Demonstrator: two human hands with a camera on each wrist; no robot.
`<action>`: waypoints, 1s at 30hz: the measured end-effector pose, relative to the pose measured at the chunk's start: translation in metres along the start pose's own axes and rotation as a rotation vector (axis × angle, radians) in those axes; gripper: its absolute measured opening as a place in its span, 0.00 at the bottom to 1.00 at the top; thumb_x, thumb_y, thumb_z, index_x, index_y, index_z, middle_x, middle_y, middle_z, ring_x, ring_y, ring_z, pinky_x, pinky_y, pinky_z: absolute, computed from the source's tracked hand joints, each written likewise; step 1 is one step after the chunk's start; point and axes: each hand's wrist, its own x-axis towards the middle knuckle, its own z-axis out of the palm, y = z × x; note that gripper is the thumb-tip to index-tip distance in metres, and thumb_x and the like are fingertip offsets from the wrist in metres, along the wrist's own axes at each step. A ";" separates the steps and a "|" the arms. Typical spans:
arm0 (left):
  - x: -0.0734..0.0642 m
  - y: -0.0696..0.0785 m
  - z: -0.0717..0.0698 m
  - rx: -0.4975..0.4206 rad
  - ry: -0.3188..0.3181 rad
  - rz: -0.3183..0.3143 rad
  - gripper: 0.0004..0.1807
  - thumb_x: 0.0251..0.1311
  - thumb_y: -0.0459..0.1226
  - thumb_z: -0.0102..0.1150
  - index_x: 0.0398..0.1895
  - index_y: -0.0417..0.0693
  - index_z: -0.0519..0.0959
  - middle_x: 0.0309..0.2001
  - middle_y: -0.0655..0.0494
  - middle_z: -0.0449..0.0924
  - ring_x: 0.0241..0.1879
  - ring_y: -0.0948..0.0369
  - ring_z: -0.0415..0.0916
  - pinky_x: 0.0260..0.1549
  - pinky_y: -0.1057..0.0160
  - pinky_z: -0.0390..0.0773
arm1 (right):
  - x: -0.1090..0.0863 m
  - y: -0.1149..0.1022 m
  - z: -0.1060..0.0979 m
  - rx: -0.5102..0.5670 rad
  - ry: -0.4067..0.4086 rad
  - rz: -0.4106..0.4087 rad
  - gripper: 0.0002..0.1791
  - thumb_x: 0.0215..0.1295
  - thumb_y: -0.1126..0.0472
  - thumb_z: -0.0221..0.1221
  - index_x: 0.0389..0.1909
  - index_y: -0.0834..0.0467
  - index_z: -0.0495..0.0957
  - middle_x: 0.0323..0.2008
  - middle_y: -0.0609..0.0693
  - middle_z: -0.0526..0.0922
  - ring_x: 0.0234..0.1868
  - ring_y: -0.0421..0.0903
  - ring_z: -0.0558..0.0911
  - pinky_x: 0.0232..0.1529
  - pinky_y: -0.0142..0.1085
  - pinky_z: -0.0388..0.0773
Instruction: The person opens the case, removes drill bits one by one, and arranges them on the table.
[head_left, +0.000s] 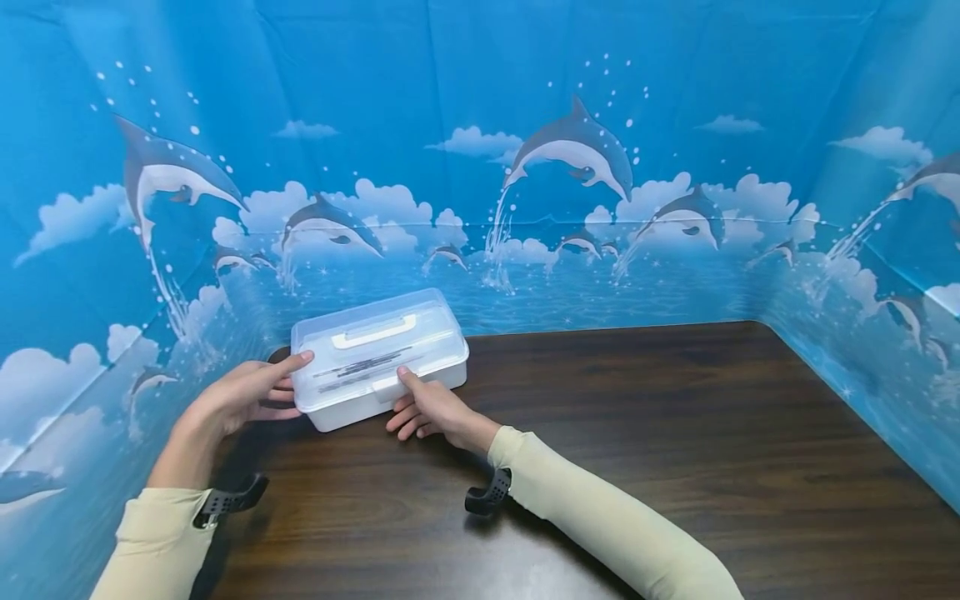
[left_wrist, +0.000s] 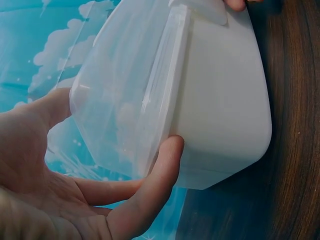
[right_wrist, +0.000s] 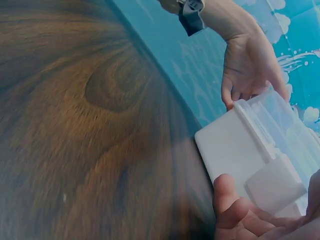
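A white storage box (head_left: 348,410) with a clear lid (head_left: 431,321) stands on the table at its back left, turned slightly askew. The lid is down and carries a white handle (head_left: 375,332); thin dark items show through it. At the box's left end, my left hand (head_left: 243,396) holds the corner, thumb on the lid and fingers along the side, as the left wrist view shows with the hand (left_wrist: 100,195). My right hand (head_left: 442,410) grips the front, its thumb at the white latch (right_wrist: 276,184) and its fingers below. The box's back side is hidden.
The dark wooden table (head_left: 675,433) extends to the right and toward me. A blue dolphin-print curtain (head_left: 480,100) surrounds its back and sides, close behind the box. Black bands (head_left: 487,493) sit on both wrists.
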 end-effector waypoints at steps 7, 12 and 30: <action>0.004 -0.005 0.004 -0.002 0.006 0.013 0.65 0.61 0.68 0.59 0.77 0.24 0.43 0.67 0.29 0.56 0.60 0.40 0.70 0.52 0.46 0.80 | 0.004 0.008 0.005 0.087 0.065 0.014 0.46 0.74 0.29 0.46 0.54 0.74 0.76 0.38 0.62 0.88 0.25 0.45 0.85 0.23 0.31 0.75; 0.003 -0.004 0.004 -0.007 0.008 0.009 0.64 0.61 0.68 0.59 0.76 0.25 0.44 0.66 0.30 0.57 0.59 0.40 0.71 0.52 0.45 0.79 | 0.004 0.007 0.006 0.138 0.097 0.019 0.44 0.73 0.30 0.50 0.53 0.73 0.78 0.38 0.62 0.88 0.24 0.44 0.84 0.23 0.30 0.75; 0.002 -0.003 0.004 -0.028 0.023 -0.010 0.64 0.60 0.69 0.59 0.77 0.27 0.44 0.67 0.29 0.57 0.58 0.40 0.72 0.50 0.47 0.81 | 0.000 -0.001 0.013 0.147 0.176 0.050 0.44 0.72 0.32 0.54 0.50 0.75 0.79 0.30 0.60 0.88 0.19 0.42 0.83 0.20 0.29 0.74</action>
